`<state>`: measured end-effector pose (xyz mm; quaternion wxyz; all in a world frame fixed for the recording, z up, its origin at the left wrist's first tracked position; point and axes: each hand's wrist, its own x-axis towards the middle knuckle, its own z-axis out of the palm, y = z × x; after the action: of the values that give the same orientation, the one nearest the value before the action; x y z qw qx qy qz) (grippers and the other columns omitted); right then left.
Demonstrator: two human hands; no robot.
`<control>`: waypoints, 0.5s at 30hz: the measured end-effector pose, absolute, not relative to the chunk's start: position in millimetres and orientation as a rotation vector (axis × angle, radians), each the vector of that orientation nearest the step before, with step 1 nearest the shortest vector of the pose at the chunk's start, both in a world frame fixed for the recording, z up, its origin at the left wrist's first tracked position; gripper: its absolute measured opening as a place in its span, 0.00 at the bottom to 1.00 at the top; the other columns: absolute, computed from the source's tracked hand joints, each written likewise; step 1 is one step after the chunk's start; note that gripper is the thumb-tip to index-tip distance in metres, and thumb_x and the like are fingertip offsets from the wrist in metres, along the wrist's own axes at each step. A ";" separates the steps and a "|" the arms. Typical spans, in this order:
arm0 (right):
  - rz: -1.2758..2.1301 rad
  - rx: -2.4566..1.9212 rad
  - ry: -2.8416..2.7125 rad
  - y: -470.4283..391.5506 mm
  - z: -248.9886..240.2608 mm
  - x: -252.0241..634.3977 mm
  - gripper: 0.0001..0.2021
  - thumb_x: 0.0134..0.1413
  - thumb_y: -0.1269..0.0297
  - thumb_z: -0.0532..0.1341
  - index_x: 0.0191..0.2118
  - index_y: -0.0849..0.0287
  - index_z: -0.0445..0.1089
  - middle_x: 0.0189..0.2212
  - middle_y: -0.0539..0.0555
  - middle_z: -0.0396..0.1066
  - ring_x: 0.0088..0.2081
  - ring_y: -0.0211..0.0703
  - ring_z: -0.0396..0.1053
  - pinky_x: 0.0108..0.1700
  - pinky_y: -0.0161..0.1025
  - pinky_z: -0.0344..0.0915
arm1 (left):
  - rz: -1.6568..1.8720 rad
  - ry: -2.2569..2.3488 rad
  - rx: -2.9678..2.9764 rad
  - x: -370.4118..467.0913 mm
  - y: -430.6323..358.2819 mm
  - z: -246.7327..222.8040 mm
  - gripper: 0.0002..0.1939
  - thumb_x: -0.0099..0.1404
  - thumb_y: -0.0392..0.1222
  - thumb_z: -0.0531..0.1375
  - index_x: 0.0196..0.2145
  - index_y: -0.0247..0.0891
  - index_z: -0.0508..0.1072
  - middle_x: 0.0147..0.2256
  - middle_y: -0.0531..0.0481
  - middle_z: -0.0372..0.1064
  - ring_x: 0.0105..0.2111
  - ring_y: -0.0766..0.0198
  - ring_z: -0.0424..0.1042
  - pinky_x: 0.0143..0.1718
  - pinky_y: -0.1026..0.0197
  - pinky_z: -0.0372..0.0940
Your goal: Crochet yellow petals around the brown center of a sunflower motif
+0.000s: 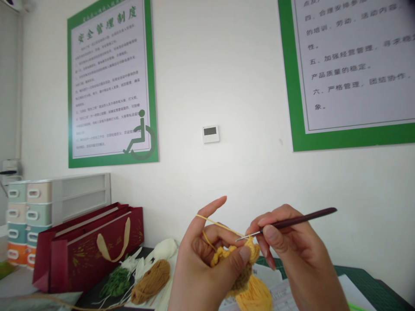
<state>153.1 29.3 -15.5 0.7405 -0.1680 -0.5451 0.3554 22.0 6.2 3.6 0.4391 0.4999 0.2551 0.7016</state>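
Observation:
In the head view, my left hand (207,255) pinches a small yellow crocheted piece (252,250) with a brownish lower part. Yellow yarn (218,224) loops round its raised index finger. My right hand (292,246) is closed on a crochet hook (303,217) with a dark handle and a metal shaft. The hook's tip points left and touches the top edge of the yellow piece, close to my left fingers. Below the hands lies a ball of yellow yarn (255,296), partly hidden by my left hand.
Left of the hands lie brown yarn (151,281), green yarn (116,283) and white yarn (164,249). Red gift bags (87,255) stand by a drawer unit (81,194) at the far left. Papers and a green mat (363,283) lie at the right, before the wall.

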 end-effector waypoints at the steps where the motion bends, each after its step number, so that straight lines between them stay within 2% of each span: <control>1: 0.786 -0.370 -1.191 29.3 -15.3 153.1 0.09 0.60 0.55 0.68 0.34 0.55 0.75 0.30 0.53 0.78 0.22 0.34 0.64 0.22 0.32 0.60 | 1.745 0.636 1.244 21.9 6.5 3.7 0.38 0.50 0.32 0.76 0.58 0.40 0.72 0.24 0.54 0.77 0.26 0.65 0.71 0.30 0.65 0.67; 15: 0.732 -0.306 -1.248 43.3 -21.5 154.1 0.07 0.62 0.56 0.66 0.35 0.53 0.75 0.29 0.53 0.76 0.22 0.35 0.66 0.20 0.31 0.64 | 1.756 0.632 1.280 18.2 6.7 5.7 0.37 0.51 0.34 0.75 0.57 0.39 0.71 0.25 0.53 0.77 0.27 0.64 0.73 0.30 0.65 0.68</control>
<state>154.1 43.3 -21.5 0.7388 -0.1394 -0.5688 0.3334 18.2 6.7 5.7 0.4251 0.5119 0.2527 0.7024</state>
